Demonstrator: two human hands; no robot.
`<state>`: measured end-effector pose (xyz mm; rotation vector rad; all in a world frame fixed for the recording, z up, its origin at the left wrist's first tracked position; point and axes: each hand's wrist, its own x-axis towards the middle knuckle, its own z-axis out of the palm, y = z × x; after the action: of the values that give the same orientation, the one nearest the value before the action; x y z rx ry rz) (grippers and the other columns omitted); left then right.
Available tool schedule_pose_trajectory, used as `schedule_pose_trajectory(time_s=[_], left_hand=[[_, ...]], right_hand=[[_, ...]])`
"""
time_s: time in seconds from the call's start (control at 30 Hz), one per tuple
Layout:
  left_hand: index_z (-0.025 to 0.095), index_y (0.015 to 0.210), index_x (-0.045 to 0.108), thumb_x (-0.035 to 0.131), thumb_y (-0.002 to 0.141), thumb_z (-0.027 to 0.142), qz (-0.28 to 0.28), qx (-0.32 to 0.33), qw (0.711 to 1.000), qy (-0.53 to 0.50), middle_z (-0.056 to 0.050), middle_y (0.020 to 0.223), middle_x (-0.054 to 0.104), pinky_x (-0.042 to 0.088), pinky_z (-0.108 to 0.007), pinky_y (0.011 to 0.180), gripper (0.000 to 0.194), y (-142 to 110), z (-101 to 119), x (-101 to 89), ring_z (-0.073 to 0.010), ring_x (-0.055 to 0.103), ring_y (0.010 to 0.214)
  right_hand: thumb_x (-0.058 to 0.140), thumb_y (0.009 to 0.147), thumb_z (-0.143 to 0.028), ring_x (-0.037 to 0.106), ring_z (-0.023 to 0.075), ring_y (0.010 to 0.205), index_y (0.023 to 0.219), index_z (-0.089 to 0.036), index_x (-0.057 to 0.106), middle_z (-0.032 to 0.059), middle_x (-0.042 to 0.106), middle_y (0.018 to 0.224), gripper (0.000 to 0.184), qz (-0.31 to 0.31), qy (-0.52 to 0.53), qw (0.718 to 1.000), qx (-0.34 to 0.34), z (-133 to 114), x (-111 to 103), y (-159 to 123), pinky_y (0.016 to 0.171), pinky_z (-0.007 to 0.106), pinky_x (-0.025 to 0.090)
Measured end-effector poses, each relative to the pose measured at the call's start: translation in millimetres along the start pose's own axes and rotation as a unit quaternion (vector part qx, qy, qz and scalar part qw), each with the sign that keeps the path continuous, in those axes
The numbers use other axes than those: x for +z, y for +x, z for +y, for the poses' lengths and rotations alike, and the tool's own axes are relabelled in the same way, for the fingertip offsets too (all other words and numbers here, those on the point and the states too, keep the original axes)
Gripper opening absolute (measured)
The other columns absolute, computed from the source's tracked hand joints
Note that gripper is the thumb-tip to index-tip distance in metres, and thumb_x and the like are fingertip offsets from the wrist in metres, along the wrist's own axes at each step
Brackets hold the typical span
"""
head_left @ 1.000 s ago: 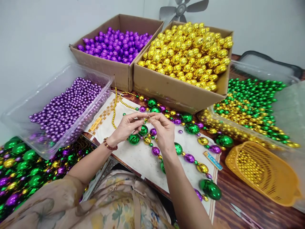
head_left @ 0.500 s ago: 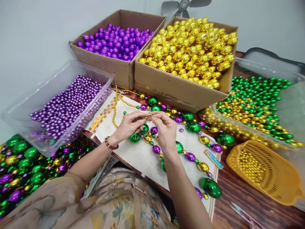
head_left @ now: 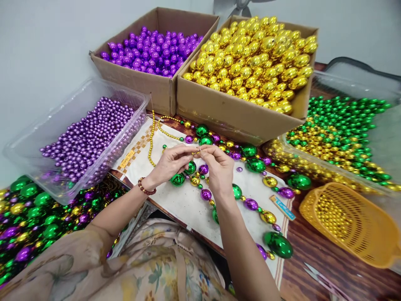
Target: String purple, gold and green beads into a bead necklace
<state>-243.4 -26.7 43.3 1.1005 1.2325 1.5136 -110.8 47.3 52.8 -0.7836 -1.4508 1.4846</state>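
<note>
My left hand [head_left: 175,161] and my right hand [head_left: 217,167] meet fingertip to fingertip above a white cloth [head_left: 175,205]. Both are closed in a pinch on a thin bead string [head_left: 196,153], of which only a small golden bit shows between the fingers. Just below them lies a strand of large green, purple and gold beads [head_left: 194,180], running right across the cloth. To the left of my left hand, a string of small gold beads [head_left: 151,144] curves up to a thin thread end by the purple-bead tub.
Cardboard boxes of purple beads [head_left: 153,52] and gold beads [head_left: 250,62] stand behind. Clear tubs flank the cloth, with small purple beads [head_left: 90,138] left and green-and-gold beads [head_left: 338,133] right. An orange basket [head_left: 369,234] and scissors [head_left: 322,280] lie right. Finished-looking strands [head_left: 40,213] heap at left.
Both hands stay pinched together in nearly the same place, with a slight shift of the fingertips. The whole view has moved slightly; the beads and boxes otherwise lie as before.
</note>
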Motion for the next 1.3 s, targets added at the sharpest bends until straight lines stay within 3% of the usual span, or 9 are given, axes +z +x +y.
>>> schedule_pose_trajectory(time_s=[0.3, 0.43, 0.6, 0.73, 0.8, 0.9, 0.97, 1.13, 1.3], left_hand=[[0.022, 0.114, 0.073, 0.064, 0.094, 0.030, -0.031, 0.029, 0.998, 0.043, -0.005, 0.103, 0.063, 0.040, -0.013, 0.043, 0.024, 0.5, -2.6, -6.9, -0.0020, 0.054, 0.057], [0.023, 0.115, 0.073, 0.061, 0.096, 0.027, -0.044, 0.081, 0.987, 0.132, -0.004, 0.097, 0.062, 0.047, -0.017, 0.054, 0.023, 2.3, 2.6, -12.3, -0.0051, 0.056, 0.064], [0.026, 0.118, 0.071, 0.053, 0.099, 0.021, -0.073, 0.186, 0.934, 0.295, -0.003, 0.087, 0.060, 0.050, -0.025, 0.070, 0.026, 5.1, 11.5, -20.2, -0.0119, 0.057, 0.079], [0.025, 0.118, 0.069, 0.048, 0.100, 0.019, -0.114, 0.220, 0.881, 0.402, -0.004, 0.089, 0.059, 0.049, -0.026, 0.071, 0.029, 7.4, 13.6, -25.4, -0.0137, 0.056, 0.080], [0.025, 0.120, 0.068, 0.046, 0.100, 0.017, -0.119, 0.223, 0.867, 0.429, -0.005, 0.091, 0.060, 0.049, -0.027, 0.073, 0.031, 8.8, 12.8, -28.4, -0.0145, 0.057, 0.082], [0.023, 0.121, 0.068, 0.044, 0.100, 0.014, -0.109, 0.226, 0.859, 0.447, -0.006, 0.093, 0.061, 0.050, -0.027, 0.074, 0.033, 10.5, 11.9, -36.4, -0.0150, 0.058, 0.084], [0.020, 0.120, 0.068, 0.046, 0.100, 0.015, -0.084, 0.222, 0.854, 0.464, -0.006, 0.092, 0.061, 0.049, -0.028, 0.074, 0.030, 10.8, 12.4, -44.1, -0.0149, 0.058, 0.082], [0.020, 0.116, 0.068, 0.050, 0.099, 0.017, -0.037, 0.201, 0.848, 0.488, -0.005, 0.094, 0.064, 0.049, -0.028, 0.076, 0.025, 9.5, 14.6, -58.6, -0.0149, 0.059, 0.085], [0.019, 0.112, 0.068, 0.052, 0.098, 0.017, -0.046, 0.206, 0.847, 0.487, -0.005, 0.097, 0.066, 0.050, -0.030, 0.081, 0.021, 9.6, 13.9, -56.5, -0.0159, 0.061, 0.089]], right_hand=[[0.066, 0.079, -0.025, 0.062, 0.0167, 0.077, 0.068, -0.021, 0.068, 0.0004, 0.067, 0.075, 0.013, -0.014, 0.015, 1.000, 0.008, 1.7, -0.8, 0.7, 0.077, 0.032, 0.050], [0.068, 0.078, -0.029, 0.063, 0.0161, 0.074, 0.073, -0.021, 0.070, 0.0004, 0.068, 0.077, 0.009, -0.029, 0.019, 0.999, 0.034, 4.1, -3.9, 2.3, 0.074, 0.032, 0.051], [0.069, 0.079, -0.033, 0.064, 0.0166, 0.072, 0.072, -0.022, 0.069, 0.0003, 0.069, 0.075, 0.013, -0.072, 0.020, 0.995, 0.072, 3.1, -8.8, 6.2, 0.077, 0.034, 0.052], [0.067, 0.079, -0.033, 0.062, 0.0163, 0.068, 0.065, -0.021, 0.069, -0.0004, 0.068, 0.067, 0.018, -0.094, 0.002, 0.993, 0.073, 8.0, -7.6, 12.5, 0.074, 0.033, 0.051], [0.067, 0.076, -0.029, 0.063, 0.0167, 0.071, 0.064, -0.021, 0.068, -0.0006, 0.069, 0.069, 0.015, -0.045, -0.006, 0.998, 0.047, 13.6, -6.8, 18.2, 0.074, 0.032, 0.051], [0.068, 0.077, -0.028, 0.064, 0.0170, 0.077, 0.064, -0.021, 0.066, -0.0002, 0.070, 0.075, 0.014, 0.122, 0.011, 0.992, -0.033, 19.9, -11.0, 28.2, 0.080, 0.033, 0.052], [0.069, 0.078, -0.030, 0.066, 0.0161, 0.077, 0.067, -0.022, 0.062, -0.0006, 0.070, 0.078, 0.016, 0.180, 0.072, 0.980, -0.040, 19.6, -17.4, 33.0, 0.083, 0.034, 0.053], [0.075, 0.077, -0.044, 0.065, 0.0143, 0.066, 0.074, -0.024, 0.052, -0.0040, 0.064, 0.072, 0.030, 0.031, 0.214, 0.974, 0.071, 10.4, -23.1, 32.1, 0.077, 0.035, 0.057], [0.070, 0.081, -0.050, 0.052, 0.0101, 0.051, 0.072, -0.023, 0.053, -0.0055, 0.057, 0.061, 0.033, -0.076, 0.086, 0.991, 0.064, 17.8, -3.0, 26.7, 0.058, 0.026, 0.049]])
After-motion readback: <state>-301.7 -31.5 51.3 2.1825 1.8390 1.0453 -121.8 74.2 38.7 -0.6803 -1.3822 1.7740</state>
